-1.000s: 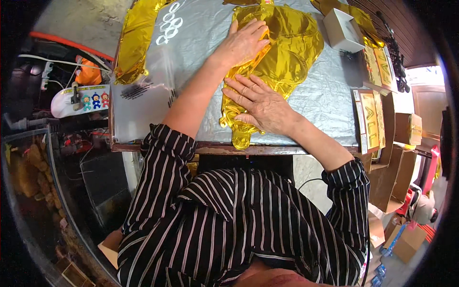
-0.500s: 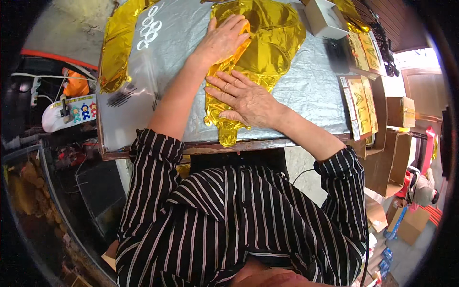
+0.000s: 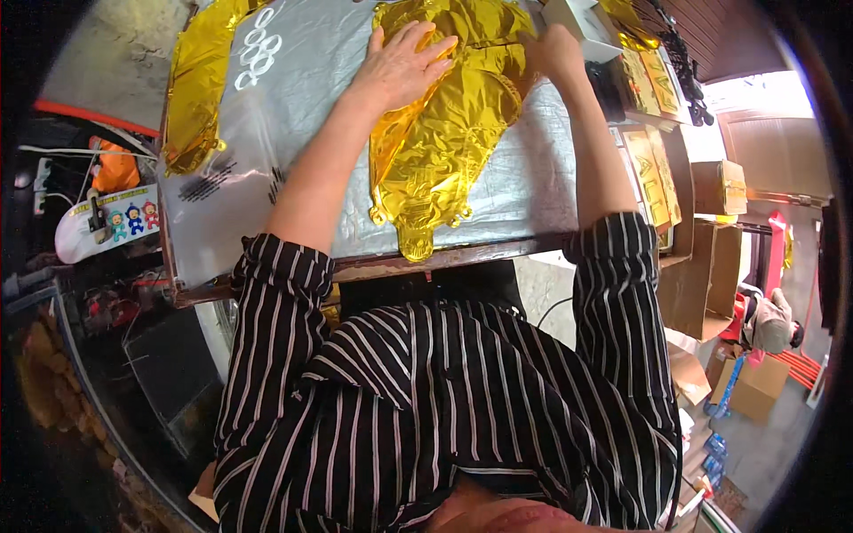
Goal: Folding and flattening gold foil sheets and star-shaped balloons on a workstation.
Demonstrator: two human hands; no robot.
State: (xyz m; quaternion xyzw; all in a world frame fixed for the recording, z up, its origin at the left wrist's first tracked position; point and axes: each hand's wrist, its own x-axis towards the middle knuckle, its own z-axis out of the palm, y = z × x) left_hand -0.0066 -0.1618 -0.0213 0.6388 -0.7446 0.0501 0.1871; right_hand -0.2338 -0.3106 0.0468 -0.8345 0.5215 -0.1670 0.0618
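A gold foil balloon [image 3: 444, 133] lies flat and partly folded on the silvery sheet covering the table, its tabbed end reaching the near edge. My left hand [image 3: 404, 69] presses on its left side, fingers spread, palm down. At the balloon's far right edge is my right hand [image 3: 558, 55], its fingers curled against the foil; they are a little blurred there. Creases run across the foil between the two hands.
Another gold foil piece [image 3: 194, 98] lies at the table's left, beside a chain of white rings [image 3: 258, 53] and a clear plastic bag [image 3: 218, 169]. A white box [image 3: 582, 31] and boxed packages [image 3: 653, 169] stand at right. Farther off, a person [image 3: 769, 322] is near cartons.
My right hand has moved from the balloon's lower middle to its far right edge. The balloon's right side has drawn inward and looks narrower. My left hand stays on the foil.
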